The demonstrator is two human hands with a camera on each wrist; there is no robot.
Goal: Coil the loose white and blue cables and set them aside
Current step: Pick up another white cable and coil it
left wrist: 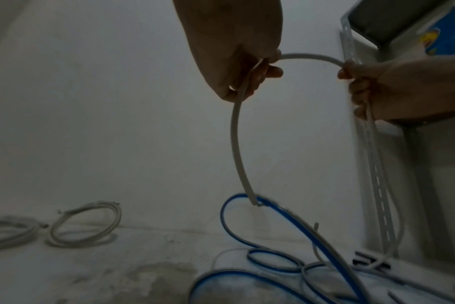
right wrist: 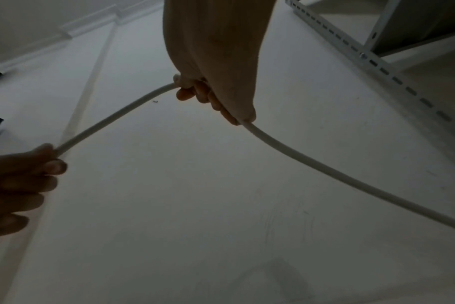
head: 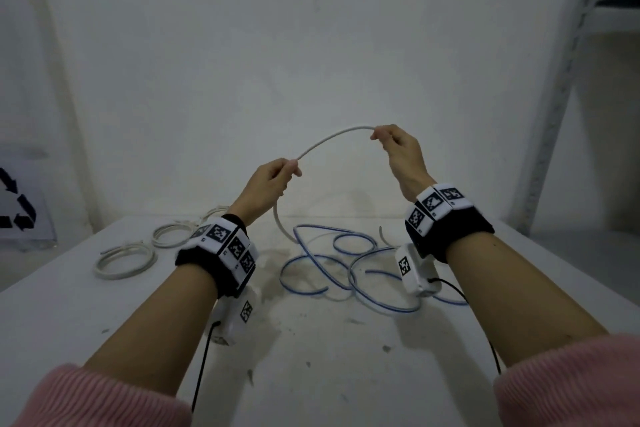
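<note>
White cable [right wrist: 325, 166] running off the right edge of the right wrist view, its stretch inside the right hand [head: 401, 156] hidden by curled fingers, blue cable [head: 346, 274] partly hidden behind the right wrist camera [head: 415, 270], recycling sign [head: 17, 204] cut by the left edge, left hand [right wrist: 18, 185] cropped at the frame edge, blue package [left wrist: 437, 39] on the shelf too blurred to read

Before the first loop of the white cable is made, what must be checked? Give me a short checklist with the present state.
1. Left hand holds white cable: ok.
2. Right hand holds it too: ok.
3. Span between hands free, arched in air: ok.
4. Free end clear of blue cable: not ok, they seem to touch.
5. Right-side tail free of tangle: cannot tell.
6. Room beside finished coils on table: ok.
</note>
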